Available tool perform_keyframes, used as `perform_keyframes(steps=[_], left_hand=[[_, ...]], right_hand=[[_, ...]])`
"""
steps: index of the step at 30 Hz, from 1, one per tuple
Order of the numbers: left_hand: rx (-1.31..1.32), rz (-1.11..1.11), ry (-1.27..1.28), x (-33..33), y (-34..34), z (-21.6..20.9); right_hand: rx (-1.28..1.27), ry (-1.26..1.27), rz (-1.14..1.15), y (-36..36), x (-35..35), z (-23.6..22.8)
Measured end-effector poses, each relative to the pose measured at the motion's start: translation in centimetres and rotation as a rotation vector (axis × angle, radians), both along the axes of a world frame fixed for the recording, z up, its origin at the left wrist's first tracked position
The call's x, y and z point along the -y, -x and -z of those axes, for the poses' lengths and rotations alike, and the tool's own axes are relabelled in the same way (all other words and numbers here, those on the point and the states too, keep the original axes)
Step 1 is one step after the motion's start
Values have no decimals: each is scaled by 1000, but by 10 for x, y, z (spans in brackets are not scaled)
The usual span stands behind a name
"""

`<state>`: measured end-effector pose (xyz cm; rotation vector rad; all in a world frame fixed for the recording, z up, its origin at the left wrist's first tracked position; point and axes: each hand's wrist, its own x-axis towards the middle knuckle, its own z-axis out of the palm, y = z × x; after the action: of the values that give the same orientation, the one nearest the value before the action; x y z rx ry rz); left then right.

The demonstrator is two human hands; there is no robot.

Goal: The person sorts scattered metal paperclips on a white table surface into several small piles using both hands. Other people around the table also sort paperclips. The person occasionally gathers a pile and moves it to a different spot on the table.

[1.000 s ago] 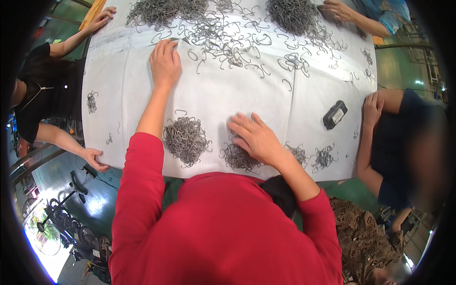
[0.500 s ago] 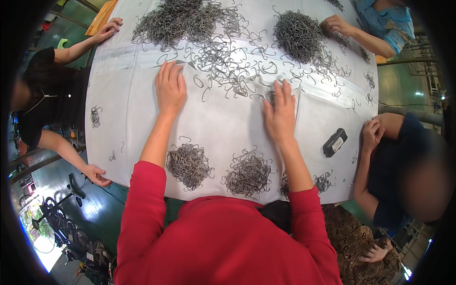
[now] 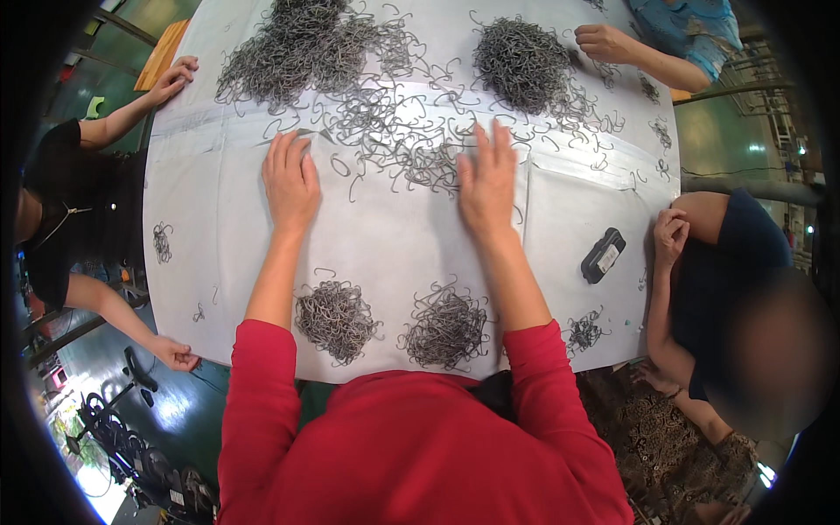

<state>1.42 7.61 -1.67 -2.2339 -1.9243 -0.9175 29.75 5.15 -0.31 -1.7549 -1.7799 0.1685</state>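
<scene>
My left hand (image 3: 292,182) lies on the white-covered table, its fingers stretched toward the far side and no hook in its grasp. A small dark flap or gap in the cover (image 3: 315,134) shows at its fingertips. Fingers extended and slightly blurred, my right hand (image 3: 488,185) rests at the right edge of a loose scatter of bent metal hooks (image 3: 429,164). Some hooks may be hidden under that palm. Between my forearms, close to my body, sit two small heaps of hooks, a left heap (image 3: 336,320) and a right heap (image 3: 445,325).
Large hook piles stand at the far left (image 3: 302,57) and far right (image 3: 522,66). A black case (image 3: 604,255) lies right of my right forearm, beyond a small hook cluster (image 3: 584,332). Co-workers' hands rest around the left (image 3: 175,80), far-right (image 3: 604,44) and right (image 3: 671,234) edges.
The view has shifted slightly. My right hand has slid farther away from me along the loose hooks, while my left hand stays nearly in place. The far-right co-worker's hand has drawn off the pile.
</scene>
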Motion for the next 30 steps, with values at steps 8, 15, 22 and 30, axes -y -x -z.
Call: perform_keyframes(steps=[8,15,22,30], left_hand=[[-5,3,-2,-2,-3,-3],[1,3,-10,0,-3,-1],[16,-8,-3,1,0,0],[10,-14,-5,0,-4,0]], right_hand=[[29,-86,34,-28,-53,5],[261,276,106,3,-96,-9],[-385,1057,-87,-54,-99,-51],[-991,457,-118,-75,-6,-28]])
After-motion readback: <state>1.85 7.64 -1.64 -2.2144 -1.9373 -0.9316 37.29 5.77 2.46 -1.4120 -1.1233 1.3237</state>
